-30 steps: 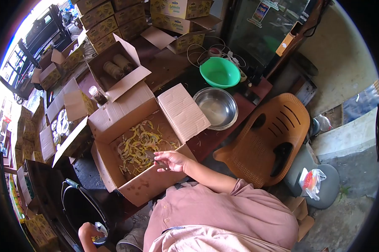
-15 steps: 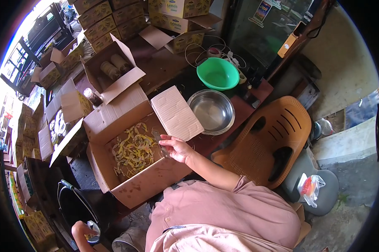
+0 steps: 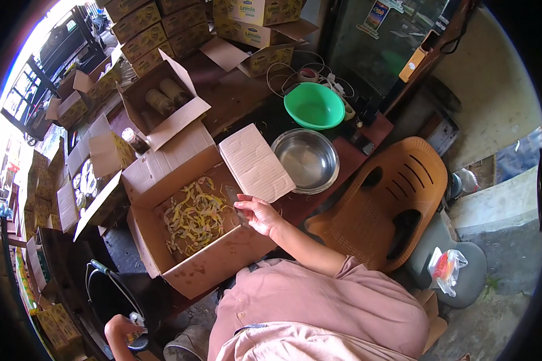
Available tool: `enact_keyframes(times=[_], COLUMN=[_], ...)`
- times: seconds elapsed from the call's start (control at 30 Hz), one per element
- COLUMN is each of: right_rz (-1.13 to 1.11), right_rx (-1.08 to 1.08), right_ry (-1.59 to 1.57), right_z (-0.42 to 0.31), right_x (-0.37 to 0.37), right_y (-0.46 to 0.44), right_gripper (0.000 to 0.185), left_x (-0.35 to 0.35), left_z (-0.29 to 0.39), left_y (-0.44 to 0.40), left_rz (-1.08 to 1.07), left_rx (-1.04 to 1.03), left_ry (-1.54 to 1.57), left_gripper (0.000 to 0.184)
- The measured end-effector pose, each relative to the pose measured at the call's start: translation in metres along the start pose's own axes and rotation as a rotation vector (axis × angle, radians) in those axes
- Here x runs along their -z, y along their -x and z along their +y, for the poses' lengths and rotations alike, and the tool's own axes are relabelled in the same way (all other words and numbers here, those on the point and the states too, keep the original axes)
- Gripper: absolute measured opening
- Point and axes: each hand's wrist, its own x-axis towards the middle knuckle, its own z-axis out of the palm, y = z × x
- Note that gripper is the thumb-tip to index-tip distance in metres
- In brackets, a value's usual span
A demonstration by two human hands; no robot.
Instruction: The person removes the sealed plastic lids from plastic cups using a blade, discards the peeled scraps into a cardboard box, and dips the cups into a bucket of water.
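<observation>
The right hand (image 3: 257, 215) is pinching a thin, transparent sliver (image 3: 231, 195) between nearly closed fingers at the open brown cardboard box (image 3: 208, 272), where tangled yellow-and-whitish strips (image 3: 197, 218) are lying. The left hand (image 3: 120, 328) is curling near the black bucket (image 3: 155, 295), its hold unclear.

Seen from a camera worn on the worker's head, the scene spreads forward and steeply down over the wearer's own pink shirt (image 3: 325, 301), which fills the near foreground. An open cardboard box (image 3: 220, 265) sits at close range near mid-frame, the right hand (image 3: 257, 213) at its edge and the left hand (image 3: 122, 327) low at left. The wide lens bends the outskirts inside a dark rounded border, reaching back to stacked cartons (image 3: 144, 42) at top and an orange chair (image 3: 367, 234) at right.
</observation>
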Motion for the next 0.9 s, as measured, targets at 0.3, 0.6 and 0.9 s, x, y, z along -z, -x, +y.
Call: enact_keyframes(times=[0.3,0.6,0.9], right_rz=[0.089,0.14,0.17], right_rx=[-0.016,0.067,0.15], right_ry=[0.041,-0.06,-0.051], right_z=[0.026,0.035,0.026], right_x=[-0.024,-0.028,-0.022], right_y=[0.008,0.005,0.002], right_gripper=[0.031,0.029,0.032], left_x=[-0.011,-0.015,0.015], left_z=[-0.031,-0.049,0.061], left_y=[-0.036,-0.048,0.014], left_rz=[-0.157,0.578,1.411], left_rx=[-0.096,-0.464,-0.588], left_ry=[0.071,0.907,1.553], left_gripper=[0.049,0.019,0.041])
